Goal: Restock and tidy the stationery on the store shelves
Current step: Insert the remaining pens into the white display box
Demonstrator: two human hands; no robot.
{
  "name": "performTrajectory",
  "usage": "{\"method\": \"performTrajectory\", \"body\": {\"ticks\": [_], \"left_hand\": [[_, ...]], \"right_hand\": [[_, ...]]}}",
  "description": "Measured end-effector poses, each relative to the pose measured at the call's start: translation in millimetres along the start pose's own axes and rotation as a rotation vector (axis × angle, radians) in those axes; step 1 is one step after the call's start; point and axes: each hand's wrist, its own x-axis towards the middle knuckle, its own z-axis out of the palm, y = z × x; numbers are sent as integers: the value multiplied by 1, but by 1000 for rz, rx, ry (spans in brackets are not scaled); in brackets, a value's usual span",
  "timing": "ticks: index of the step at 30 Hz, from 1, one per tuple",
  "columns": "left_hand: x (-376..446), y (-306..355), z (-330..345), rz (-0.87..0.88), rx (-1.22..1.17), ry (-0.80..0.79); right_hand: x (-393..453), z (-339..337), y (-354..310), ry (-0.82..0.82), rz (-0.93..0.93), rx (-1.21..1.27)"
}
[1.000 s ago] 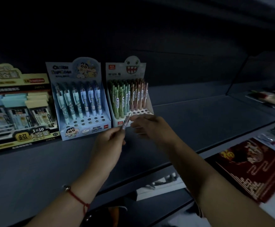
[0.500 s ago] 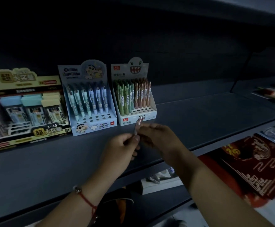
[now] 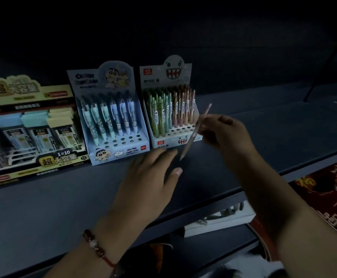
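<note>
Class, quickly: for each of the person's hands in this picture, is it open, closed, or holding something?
Left hand: open, fingers spread above the shelf, holding nothing.
Right hand: closed, pinching a slim pinkish pen beside the monster-face pen box.

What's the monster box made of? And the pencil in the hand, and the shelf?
The monster box looks like thin printed card: flat folded panels, a cut-out head shape, punched holes. The pencil in the right hand seems to be pinkish plastic, but it is blurred, so that is uncertain. The shelf looks like dark painted metal with a matte finish and a thin straight edge, though the light is dim.
</note>
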Motion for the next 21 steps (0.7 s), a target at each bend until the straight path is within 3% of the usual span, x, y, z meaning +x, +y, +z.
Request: {"method": "performTrajectory", "body": {"ticks": [9,21], "left_hand": [[15,-1,21,82,268,-114],[25,-6,31,47,234,-91]], "right_hand": [[36,-4,7,231,-233,22],[68,-1,31,296,-399,-256]]}}
